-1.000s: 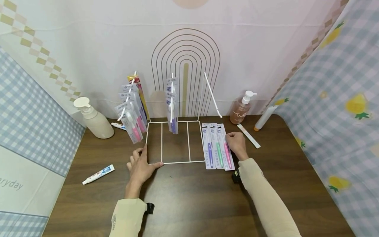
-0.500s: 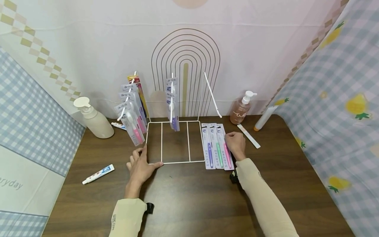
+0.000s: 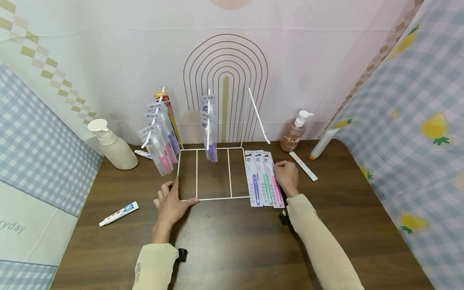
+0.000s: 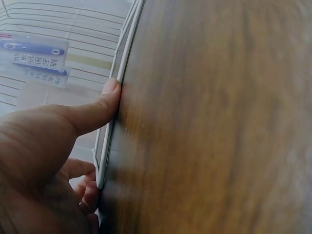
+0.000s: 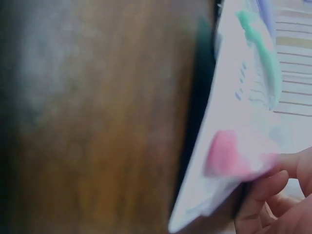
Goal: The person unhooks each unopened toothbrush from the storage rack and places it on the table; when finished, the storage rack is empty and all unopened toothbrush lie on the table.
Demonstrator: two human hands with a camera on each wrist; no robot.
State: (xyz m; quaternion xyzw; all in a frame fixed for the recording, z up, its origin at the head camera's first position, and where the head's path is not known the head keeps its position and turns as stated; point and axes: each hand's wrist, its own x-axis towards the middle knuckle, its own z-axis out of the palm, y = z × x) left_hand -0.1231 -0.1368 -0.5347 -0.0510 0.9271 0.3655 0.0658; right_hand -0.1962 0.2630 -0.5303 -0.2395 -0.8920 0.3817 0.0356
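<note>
My left hand (image 3: 172,205) is at the near left corner of a white wire display rack (image 3: 217,199), thumb on the front bar and index finger along the left side. Three packaged toothbrushes lie side by side right of the rack: purple (image 3: 255,185), green (image 3: 267,185) and pink (image 3: 277,189). At the pink one's right edge, my right hand (image 3: 288,177) pinches the pack between thumb and curled fingers, the rest of that hand curled in. The right wrist view has the pink pack (image 5: 226,153) blurred, close to the fingertips.
Packaged toothbrushes (image 3: 159,151) hang on the left hook, others (image 3: 211,137) on the middle one; the right hook (image 3: 259,117) is bare. Around stand a cream pump bottle (image 3: 117,149), a brown pump bottle (image 3: 293,135) and a white tube (image 3: 324,144). A toothpaste tube (image 3: 119,213) lies left.
My right hand and the packs beside it have shifted slightly left. A hanging toothbrush on the middle hook sways a little. My left hand stays on the rack corner.
</note>
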